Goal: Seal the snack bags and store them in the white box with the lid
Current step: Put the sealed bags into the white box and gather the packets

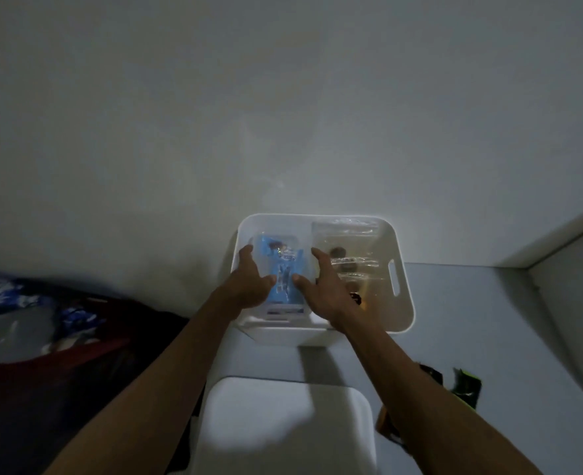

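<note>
1. The blue-printed snack pack in a clear plastic bag (284, 269) lies flat in the left half of the white plastic box (404, 303), directly between the two hands, its long axis running away from the person.
2. The left hand (249, 279) flanks its left edge and the right hand (320, 286) its right edge. Both sets of fingers are spread and slack, gripping nothing; whether the thumbs touch the bag cannot be told.
3. Just right of the right hand's fingers, in the box's other half, sits a clear zip bag of dark brown snacks (348, 255).
4. Near the wrists, the flat white lid (283, 426) lies on the grey desk (471, 320), not yet fitted; both hands seem equally near it.
5. A dark wrapper with green edging (464, 385) lies outside the right forearm.
</note>
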Demonstrator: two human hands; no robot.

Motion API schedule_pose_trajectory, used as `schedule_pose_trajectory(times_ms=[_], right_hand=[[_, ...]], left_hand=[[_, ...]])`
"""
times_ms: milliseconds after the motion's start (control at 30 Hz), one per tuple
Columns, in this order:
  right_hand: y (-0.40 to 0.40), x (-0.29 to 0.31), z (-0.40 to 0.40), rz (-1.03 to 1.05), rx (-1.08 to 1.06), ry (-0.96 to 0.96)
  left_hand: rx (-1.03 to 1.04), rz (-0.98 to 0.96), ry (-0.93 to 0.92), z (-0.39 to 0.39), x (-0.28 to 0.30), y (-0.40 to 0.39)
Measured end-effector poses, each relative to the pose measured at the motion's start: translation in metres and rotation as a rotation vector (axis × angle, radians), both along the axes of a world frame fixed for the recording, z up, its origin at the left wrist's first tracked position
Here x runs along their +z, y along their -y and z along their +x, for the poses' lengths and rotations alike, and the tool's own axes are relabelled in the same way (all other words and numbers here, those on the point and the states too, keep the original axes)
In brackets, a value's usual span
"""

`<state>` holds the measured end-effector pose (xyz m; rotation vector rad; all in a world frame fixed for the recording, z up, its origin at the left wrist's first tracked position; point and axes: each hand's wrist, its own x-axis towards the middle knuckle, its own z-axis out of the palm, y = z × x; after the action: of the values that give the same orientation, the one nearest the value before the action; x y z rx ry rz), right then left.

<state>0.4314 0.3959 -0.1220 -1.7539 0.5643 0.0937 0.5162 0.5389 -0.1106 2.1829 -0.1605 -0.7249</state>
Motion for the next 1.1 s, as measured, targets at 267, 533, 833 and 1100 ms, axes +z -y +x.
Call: schedule_pose_trajectory(times_ms=[267,533,833,1100], right_hand=[[0.002,-0.034,0.025,-0.068,0.108,-0.185],[-0.001,-0.049,0.039,-0.17,0.118,-0.294],[0.0,-0.044,0.037,-0.205,0.177,-0.285],[-0.006,0.009,0.0,-0.283,0.118,-0.152]], left_hand=[[0.049,0.092,-0.16,0.013,-0.043,0.013],[0.007,0.159,-0.14,0.02,-0.048,0.02],[0.029,0.168,-0.037,0.008,-0.04,0.022],[0.021,0.119,0.2,-0.025,0.015,0.007]])
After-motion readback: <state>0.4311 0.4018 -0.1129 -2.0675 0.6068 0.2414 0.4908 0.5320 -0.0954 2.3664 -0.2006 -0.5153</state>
